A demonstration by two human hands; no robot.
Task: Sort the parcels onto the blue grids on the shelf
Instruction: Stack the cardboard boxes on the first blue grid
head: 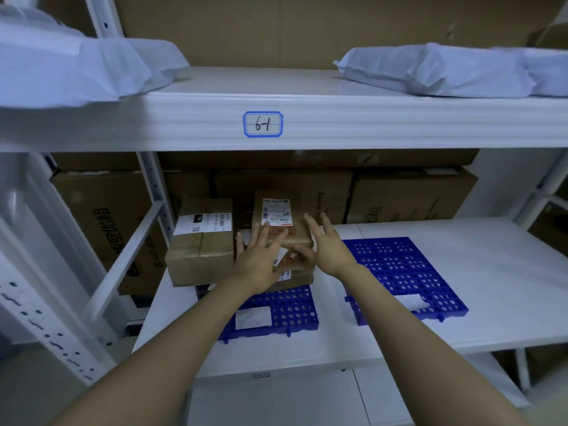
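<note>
Two blue grids lie on the lower white shelf. The left grid carries a taped brown box and a stack of brown labelled parcels. My left hand hovers with straight spread fingers against the front of the stack. My right hand is spread open at the stack's right side, touching or just off it. The right grid holds only a small white slip near its front edge.
Large cardboard cartons line the back of the lower shelf. The upper shelf, labelled 6-1, holds white poly-bag parcels at left and right. White steel uprights and a diagonal brace stand at the left.
</note>
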